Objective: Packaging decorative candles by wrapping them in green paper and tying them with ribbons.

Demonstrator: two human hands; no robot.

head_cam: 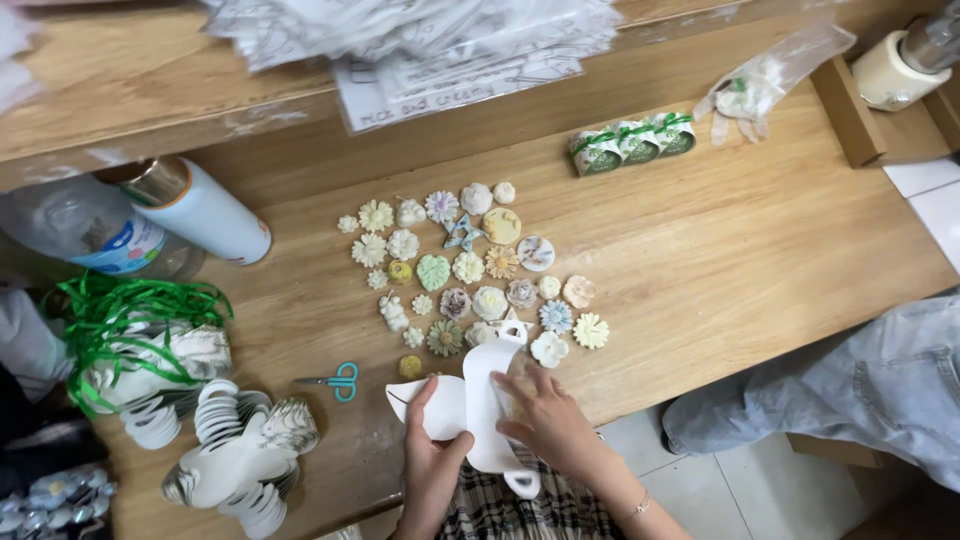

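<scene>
While both hands work at the near edge of the wooden table (760,250), they hold a white paper cutout (480,395). Its long axis runs near to far, with one rounded tab pointing toward the flower pieces (470,270) and the other hanging over the table edge toward the person. A shorter flap sticks out to the left. The left hand (432,455) pinches that flap, thumb on top, fingers curled beneath. The right hand (545,415) lies on the cutout's right side, fingers pressed together and bent over the edge. Small scissors (338,380) with blue-green handles lie just left of the cutout. Farther left sit a stack of more cutouts (235,450) and green ribbon (120,315).
</scene>
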